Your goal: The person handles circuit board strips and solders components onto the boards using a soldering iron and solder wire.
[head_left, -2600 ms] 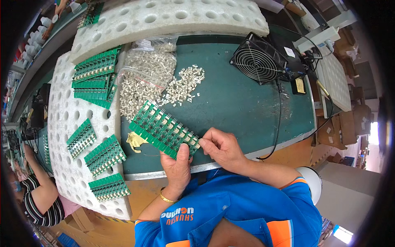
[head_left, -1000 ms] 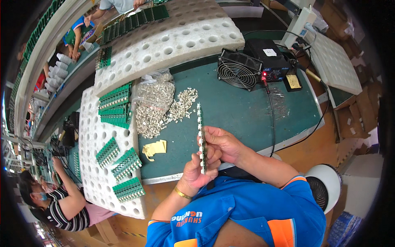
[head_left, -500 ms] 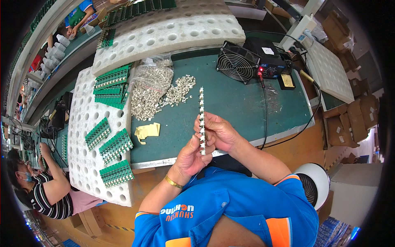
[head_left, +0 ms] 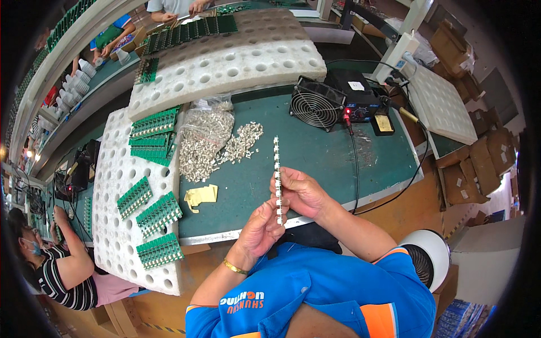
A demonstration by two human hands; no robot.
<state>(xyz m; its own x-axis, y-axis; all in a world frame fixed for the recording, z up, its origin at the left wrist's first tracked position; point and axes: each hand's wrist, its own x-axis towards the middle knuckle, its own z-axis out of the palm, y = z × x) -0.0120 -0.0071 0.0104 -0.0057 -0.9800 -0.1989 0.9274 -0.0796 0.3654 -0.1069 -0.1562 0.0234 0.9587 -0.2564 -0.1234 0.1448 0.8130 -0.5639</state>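
A narrow circuit board strip (head_left: 276,155), seen edge-on with a row of small white connectors along it, stands out over the near edge of the green bench. My left hand (head_left: 262,228) pinches its near end between thumb and fingers. Higher up the same strip, my right hand (head_left: 301,191) is closed on it from the right side. Ahead of the hands lies a loose heap of small white connectors (head_left: 242,142), beside a clear plastic bag (head_left: 205,132) full of the same parts. Crumpled yellow paper (head_left: 201,195) rests left of my hands.
Green circuit boards (head_left: 159,214) lie on a white foam slab (head_left: 112,169) with round holes at left. Another foam slab (head_left: 231,62) spans the back. A fan (head_left: 318,103), soldering station (head_left: 360,98) and cables (head_left: 356,169) stand at right. A co-worker (head_left: 62,259) sits at far left.
The view has shifted, so the bench and hands sit lower in the picture. Another person's hands now show at the top. Both my hands still hold the strip.
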